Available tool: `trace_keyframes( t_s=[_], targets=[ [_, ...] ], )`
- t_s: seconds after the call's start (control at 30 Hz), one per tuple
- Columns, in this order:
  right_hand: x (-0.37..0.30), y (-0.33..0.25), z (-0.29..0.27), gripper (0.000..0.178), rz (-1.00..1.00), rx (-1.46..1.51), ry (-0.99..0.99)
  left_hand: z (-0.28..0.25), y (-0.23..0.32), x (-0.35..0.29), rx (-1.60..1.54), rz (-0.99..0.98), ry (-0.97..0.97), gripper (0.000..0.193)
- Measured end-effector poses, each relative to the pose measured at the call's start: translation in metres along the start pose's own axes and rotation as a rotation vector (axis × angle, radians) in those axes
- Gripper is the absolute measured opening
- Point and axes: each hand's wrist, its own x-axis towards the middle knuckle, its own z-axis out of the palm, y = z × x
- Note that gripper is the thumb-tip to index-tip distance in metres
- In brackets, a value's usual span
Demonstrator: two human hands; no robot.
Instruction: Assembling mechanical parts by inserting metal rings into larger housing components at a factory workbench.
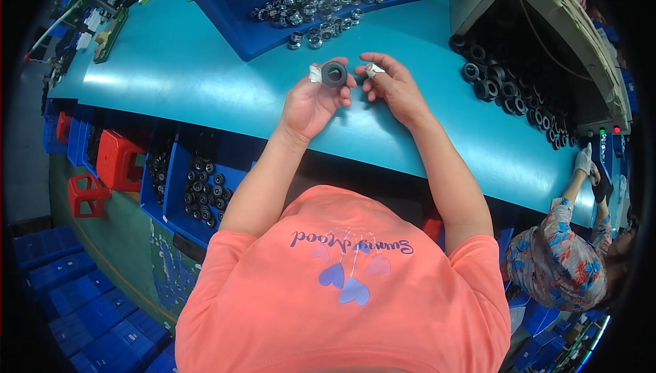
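Note:
My left hand (309, 108) holds a black ring-shaped part (324, 76) upright between thumb and fingers, its round opening facing me. White wrapping (315, 73) covers the thumb of that hand. Just to the right, apart from the ring, is my right hand (398, 93). Its index finger stretches out and the other fingers curl loosely; I see no part between them. A white wrap (374, 70) sits on its thumb too. Both hands are above the blue-green tabletop (205, 72).
Beyond my hands a blue bin (239, 38) holds many clear, shiny round parts (314, 4). Black rings (509, 89) are heaped at right before a machine opening (594, 45). A co-worker (560, 257) sits at right. Below the table's left edge are a blue crate (176, 188) and red stools (116, 161).

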Motion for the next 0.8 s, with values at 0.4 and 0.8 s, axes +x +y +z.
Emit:
trace_keyframes(
  t_s=[0.4,0.8],
  targets=[
    [-0.002,0.005,0.002,0.021,-0.283,-0.172,-0.065,0.0,-0.002,0.002,0.055,0.022,0.013,0.047],
    [-0.006,0.012,0.007,0.016,-0.367,-0.473,-0.095,0.01,-0.008,-0.001,0.313,0.049,0.131,0.033]
  ],
)
